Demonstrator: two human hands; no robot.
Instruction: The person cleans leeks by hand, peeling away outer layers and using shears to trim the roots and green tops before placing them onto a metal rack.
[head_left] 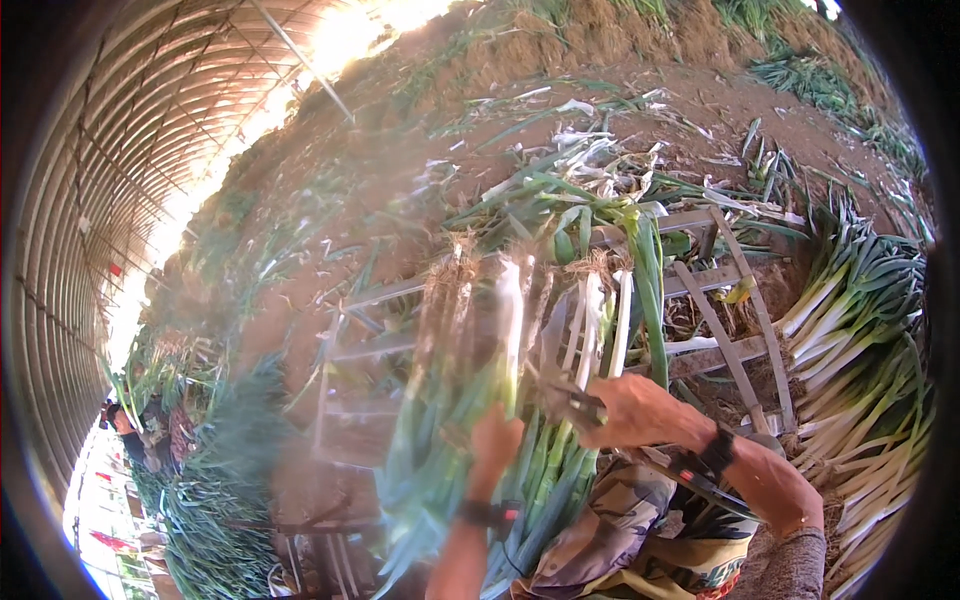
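Lower centre: left hand (495,440) grasps green-and-white leeks (511,315); right hand (640,410) grips a dark metal tool (578,404); any slip could injure.

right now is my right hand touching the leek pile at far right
Apart: the head view shows rack bars between your right hand and the pile.

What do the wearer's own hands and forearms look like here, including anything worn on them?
The left hand and right hand are both ungloved. Each wrist carries a black band: the left band and right band, each with a small red mark visible. A greyish sleeve covers the right arm near the elbow; no left sleeve shows.
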